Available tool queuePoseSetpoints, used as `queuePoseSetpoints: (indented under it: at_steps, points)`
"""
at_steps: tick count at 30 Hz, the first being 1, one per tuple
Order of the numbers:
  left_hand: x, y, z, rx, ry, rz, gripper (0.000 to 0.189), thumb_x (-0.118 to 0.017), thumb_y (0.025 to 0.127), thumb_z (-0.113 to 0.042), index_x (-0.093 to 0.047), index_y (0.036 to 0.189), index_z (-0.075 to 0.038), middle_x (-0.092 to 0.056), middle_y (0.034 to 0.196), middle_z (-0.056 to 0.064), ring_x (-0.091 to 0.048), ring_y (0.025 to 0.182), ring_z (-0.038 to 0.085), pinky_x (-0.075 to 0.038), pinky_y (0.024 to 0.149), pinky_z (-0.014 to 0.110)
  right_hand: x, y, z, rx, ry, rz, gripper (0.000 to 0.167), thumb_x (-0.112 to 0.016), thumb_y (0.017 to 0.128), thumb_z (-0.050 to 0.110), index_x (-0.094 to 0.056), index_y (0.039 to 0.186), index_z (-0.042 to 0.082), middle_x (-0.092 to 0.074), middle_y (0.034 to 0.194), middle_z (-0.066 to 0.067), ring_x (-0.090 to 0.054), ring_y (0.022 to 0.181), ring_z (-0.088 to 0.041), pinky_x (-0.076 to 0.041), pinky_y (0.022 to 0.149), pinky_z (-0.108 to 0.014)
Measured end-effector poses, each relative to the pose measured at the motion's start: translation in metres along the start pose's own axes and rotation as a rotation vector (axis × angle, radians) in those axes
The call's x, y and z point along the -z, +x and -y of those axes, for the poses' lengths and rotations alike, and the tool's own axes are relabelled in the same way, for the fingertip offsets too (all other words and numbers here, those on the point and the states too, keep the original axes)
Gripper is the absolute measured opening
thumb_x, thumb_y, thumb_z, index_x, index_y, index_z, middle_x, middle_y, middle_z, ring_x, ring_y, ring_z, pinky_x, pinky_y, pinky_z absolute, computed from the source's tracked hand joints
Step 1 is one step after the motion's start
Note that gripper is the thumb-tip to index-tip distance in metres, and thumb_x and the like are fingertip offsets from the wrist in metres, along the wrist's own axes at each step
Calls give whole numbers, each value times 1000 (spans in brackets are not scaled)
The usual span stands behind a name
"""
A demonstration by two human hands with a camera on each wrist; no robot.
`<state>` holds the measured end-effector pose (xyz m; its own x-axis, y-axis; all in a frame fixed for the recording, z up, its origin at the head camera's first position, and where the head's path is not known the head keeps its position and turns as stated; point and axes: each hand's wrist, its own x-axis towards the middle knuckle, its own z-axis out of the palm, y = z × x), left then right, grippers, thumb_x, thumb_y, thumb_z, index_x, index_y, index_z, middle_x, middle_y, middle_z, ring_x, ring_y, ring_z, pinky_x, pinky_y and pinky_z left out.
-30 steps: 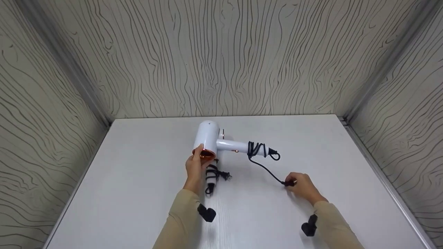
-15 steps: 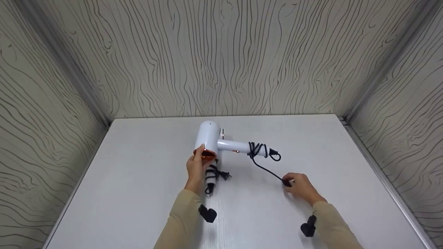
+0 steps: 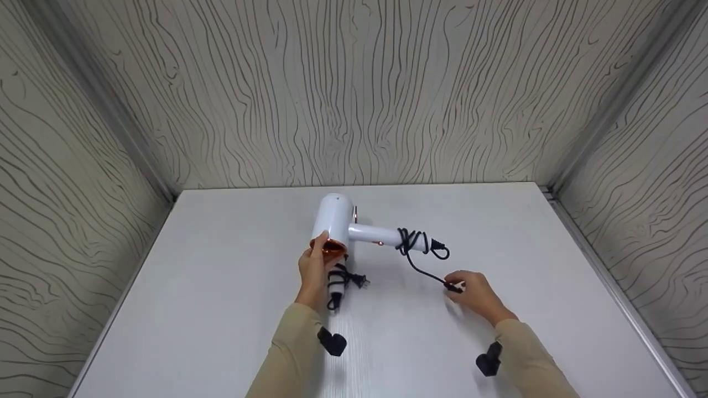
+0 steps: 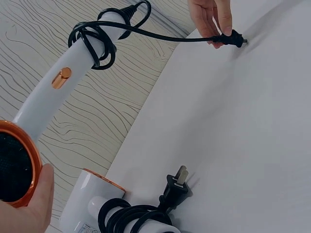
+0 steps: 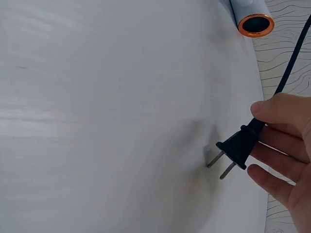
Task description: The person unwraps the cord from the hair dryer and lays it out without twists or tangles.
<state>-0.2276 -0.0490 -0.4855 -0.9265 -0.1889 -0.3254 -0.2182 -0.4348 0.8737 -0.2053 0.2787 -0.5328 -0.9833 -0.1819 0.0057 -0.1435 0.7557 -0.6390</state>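
Note:
My left hand [image 3: 313,272] grips a white hair dryer [image 3: 333,214] by its barrel, close to the copper-rimmed mouth. The dryer's handle points right, with black cord [image 3: 409,240] wound round its end. From the winding a length of cord runs to a black two-pin plug [image 5: 239,144], which my right hand [image 3: 477,296] pinches between thumb and fingers. In the right wrist view the plug's pins point away from the hand. Below the held dryer lies a second white hair dryer [image 4: 90,199], its cord wrapped and its plug [image 4: 175,190] loose on the table; the held dryer partly hides it in the head view.
A white table [image 3: 232,320] lies under both hands. Wood-grain patterned panels [image 3: 354,94] stand behind it and at both sides, with a grey metal rail [image 3: 619,304] along the right edge. Small black mounts [image 3: 332,341] sit at both wrists.
My right hand has moved slightly left and away from me with the plug, and the cord between plug and handle hangs slacker. The left hand and held dryer have shifted very slightly right.

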Motion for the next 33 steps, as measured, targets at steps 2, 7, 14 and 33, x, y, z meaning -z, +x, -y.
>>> queuePoseSetpoints:
  at_steps: [2, 7, 14, 33]
  points:
    - [0, 0, 0, -2, 2, 3, 66, -53, 94, -42, -39, 132, 10, -54, 128, 25, -67, 89, 13, -52, 102, 38, -1, 1, 4, -22, 1, -5, 26, -71, 81, 2, -68, 106, -4, -71, 105, -19, -65, 103, -35, -54, 92, -49]
    - [1, 0, 1, 4, 27, 9, 68, -53, 94, -44, -39, 133, 10, -52, 131, 26, -66, 96, 17, -49, 106, 41, -3, 2, 16, -30, -19, -23, 27, -70, 82, 2, -67, 109, -4, -70, 109, -19, -64, 105, -34, -53, 94, -49]
    - [1, -2, 1, 13, 53, 12, 70, -53, 93, -48, -39, 133, 8, -53, 131, 23, -65, 104, 21, -47, 109, 41, -7, 4, 31, 14, -45, -38, 27, -69, 83, 1, -68, 109, -4, -71, 109, -17, -65, 104, -32, -54, 93, -48]
    - [1, 2, 3, -8, 29, 4, 70, -53, 94, -45, -38, 134, 10, -51, 133, 27, -65, 99, 17, -51, 104, 40, -25, 9, 59, 186, -15, -142, 19, -73, 80, 2, -72, 98, -1, -74, 97, -13, -68, 91, -27, -58, 82, -41]
